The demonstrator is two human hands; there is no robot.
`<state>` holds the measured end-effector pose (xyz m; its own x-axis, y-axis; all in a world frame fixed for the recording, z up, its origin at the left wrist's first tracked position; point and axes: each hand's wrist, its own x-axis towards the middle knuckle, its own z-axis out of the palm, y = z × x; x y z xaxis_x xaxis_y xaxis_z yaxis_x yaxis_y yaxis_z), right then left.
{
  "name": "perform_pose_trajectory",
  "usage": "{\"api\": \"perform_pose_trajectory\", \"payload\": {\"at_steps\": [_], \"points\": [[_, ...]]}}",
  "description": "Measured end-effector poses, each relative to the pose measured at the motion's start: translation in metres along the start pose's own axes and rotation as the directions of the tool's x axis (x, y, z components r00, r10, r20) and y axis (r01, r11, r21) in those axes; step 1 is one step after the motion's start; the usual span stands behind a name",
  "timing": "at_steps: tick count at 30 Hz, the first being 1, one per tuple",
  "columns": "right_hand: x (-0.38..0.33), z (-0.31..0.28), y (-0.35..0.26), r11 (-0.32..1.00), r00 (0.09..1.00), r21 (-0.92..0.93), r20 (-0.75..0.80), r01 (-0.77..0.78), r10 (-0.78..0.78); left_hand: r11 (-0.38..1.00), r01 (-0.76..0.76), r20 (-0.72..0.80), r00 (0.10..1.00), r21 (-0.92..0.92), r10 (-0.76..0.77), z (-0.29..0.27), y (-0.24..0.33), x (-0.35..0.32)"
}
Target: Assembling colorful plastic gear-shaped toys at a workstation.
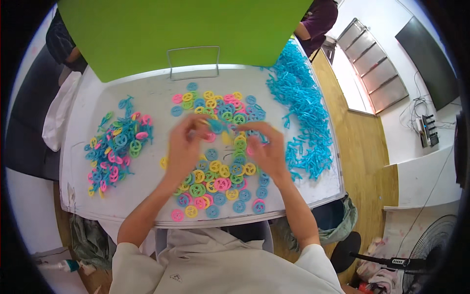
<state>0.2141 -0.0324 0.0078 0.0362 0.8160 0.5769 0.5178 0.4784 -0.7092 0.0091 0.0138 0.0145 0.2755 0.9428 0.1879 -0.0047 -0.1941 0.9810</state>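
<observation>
My left hand (185,139) is over the middle of the white table, its fingertips pinched on a blue plastic piece (215,125). A blurred yellow wheel (226,137) shows between my hands; whether it is joined to the blue piece is unclear. Across from it, my right hand (267,149) points its curved index finger at the blue piece. Its fingertips are smeared, so I cannot see if they hold anything. Small spoked wheels (223,184) in pink, yellow, green and blue lie loose beneath and around both hands.
A tangled pile of blue pieces with coloured wheels (117,147) lies at the left. Many blue plastic sticks (303,112) heap along the right edge. A green panel (186,39) with a wire stand (193,77) closes off the back. Other people's arms (302,32) show beyond it. A fan (431,250) stands lower right.
</observation>
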Motion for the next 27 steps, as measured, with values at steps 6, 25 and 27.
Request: {"api": "perform_pose_trajectory", "payload": {"at_steps": [6,25,27], "points": [[0.001,-0.056,0.044,0.753,0.891,-0.497,-0.362,-0.432,0.273,0.827,-0.179,-0.338,0.851,0.534,0.402,-0.083,0.017,0.039],[0.004,-0.02,0.019,0.773,0.847,0.392,0.032,-0.499,0.53,0.584,-0.202,0.18,0.979,0.786,0.096,-0.027,-0.028,0.013],[0.002,-0.014,0.014,0.708,0.842,0.494,0.101,-0.504,0.529,0.731,0.018,0.099,0.988,0.682,-0.116,-0.022,-0.011,0.017]]}}
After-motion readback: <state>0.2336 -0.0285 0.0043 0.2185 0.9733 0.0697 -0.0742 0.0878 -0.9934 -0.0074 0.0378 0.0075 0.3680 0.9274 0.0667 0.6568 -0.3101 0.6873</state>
